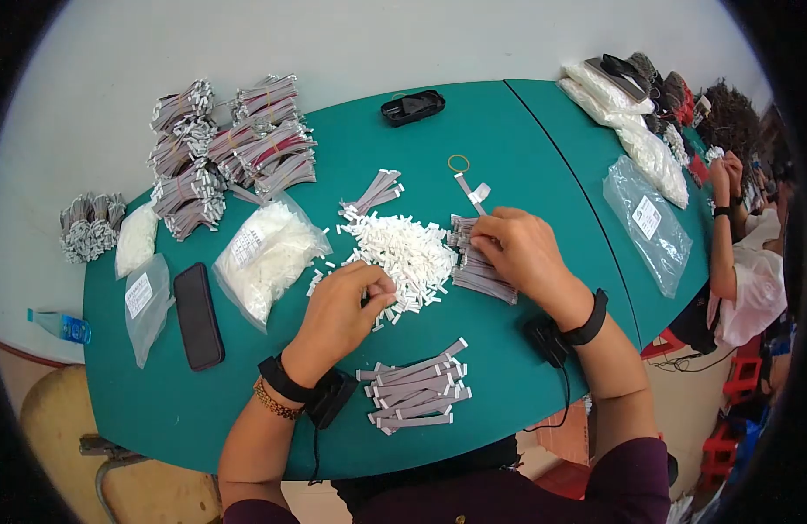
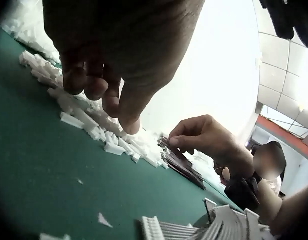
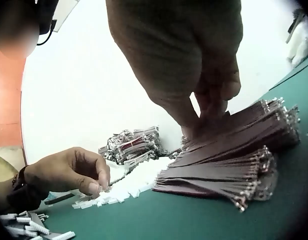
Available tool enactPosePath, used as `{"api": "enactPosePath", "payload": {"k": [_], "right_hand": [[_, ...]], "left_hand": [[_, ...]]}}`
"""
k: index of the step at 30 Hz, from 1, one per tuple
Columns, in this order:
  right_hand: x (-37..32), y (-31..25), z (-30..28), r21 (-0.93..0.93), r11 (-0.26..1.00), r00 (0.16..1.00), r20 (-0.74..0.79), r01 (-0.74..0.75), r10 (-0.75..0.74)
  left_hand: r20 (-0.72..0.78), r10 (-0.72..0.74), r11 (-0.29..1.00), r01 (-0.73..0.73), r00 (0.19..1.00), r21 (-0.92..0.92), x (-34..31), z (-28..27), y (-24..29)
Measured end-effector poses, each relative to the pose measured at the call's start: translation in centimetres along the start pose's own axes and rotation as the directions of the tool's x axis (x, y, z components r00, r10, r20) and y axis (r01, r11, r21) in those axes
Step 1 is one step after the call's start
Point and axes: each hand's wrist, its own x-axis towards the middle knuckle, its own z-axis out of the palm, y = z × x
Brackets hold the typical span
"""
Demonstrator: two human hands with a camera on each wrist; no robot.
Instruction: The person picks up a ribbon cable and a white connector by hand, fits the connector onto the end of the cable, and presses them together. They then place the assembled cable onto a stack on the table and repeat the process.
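Observation:
My left hand (image 1: 347, 301) is at the near-left edge of a heap of small white plastic connectors (image 1: 403, 258), thumb and forefinger close together on a pale connector (image 3: 105, 190) in the right wrist view. Its other fingers curl over the heap. To the right of the heap, my right hand (image 1: 521, 249) bends over a stack of flat grey ribbon cables (image 1: 486, 278). Its thumb and fingertips pinch at the cables' upper ends in the right wrist view. Nearer me lies a loose pile of grey ribbon cables (image 1: 417, 389) with white ends.
Bags of white connectors (image 1: 268, 253) and a dark phone (image 1: 198, 316) lie left. Bundled cables (image 1: 264, 135) are stacked behind. A black case (image 1: 412, 107), a yellow rubber band (image 1: 458, 163) and a clear bag (image 1: 648, 225) lie farther off. Another person's arm (image 1: 723, 236) is at right.

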Motion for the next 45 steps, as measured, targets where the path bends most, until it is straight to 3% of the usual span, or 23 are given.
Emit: {"api": "enactPosePath", "payload": {"k": [2,5,8,11,14,17,20,29,45], "right_hand": [[0.0,0.1,-0.2,-0.024,1.0,1.0,-0.013,0.009,-0.009],[0.2,-0.3,-0.7,-0.028,1.0,0.999,-0.034,-0.003,0.002],[0.3,-0.4,-1.0,-0.032,0.999,0.998,-0.061,0.001,-0.003],[0.3,0.2,-0.9,-0.069,0.997,0.995,-0.098,0.025,-0.032],[0.2,0.1,-1.2,-0.084,0.996,0.997,-0.073,-0.02,0.014],[0.2,-0.3,-1.8,-0.053,0.997,0.997,0.052,-0.054,0.057],[0.1,0.1,-1.5,-0.079,0.997,0.994,0.112,-0.003,0.012],[-0.1,0.7,-0.8,-0.1,0.994,0.997,0.078,0.036,-0.028],[0.2,0.8,-1.0,-0.111,0.994,0.995,0.091,-0.019,0.029]], "left_hand": [[-0.008,0.001,0.999,-0.001,1.0,-0.054,0.1,-0.1,0.2],[0.047,-0.106,0.977,0.113,0.993,-0.181,0.1,-0.3,0.5],[0.091,-0.203,0.865,0.222,0.975,-0.45,0.2,-0.1,0.5],[0.104,-0.154,0.807,0.186,0.983,-0.561,0.3,0.1,0.0],[0.093,-0.146,0.785,0.172,0.985,-0.596,0.3,0.4,-0.2],[0.087,-0.158,0.76,0.178,0.984,-0.626,0.3,0.2,0.5],[0.108,-0.145,0.752,0.181,0.983,-0.634,0.3,0.2,0.4],[0.138,-0.149,0.698,0.203,0.979,-0.687,0.2,0.3,0.9],[0.132,-0.109,0.696,0.17,0.985,-0.698,0.2,0.5,0.6]]}}
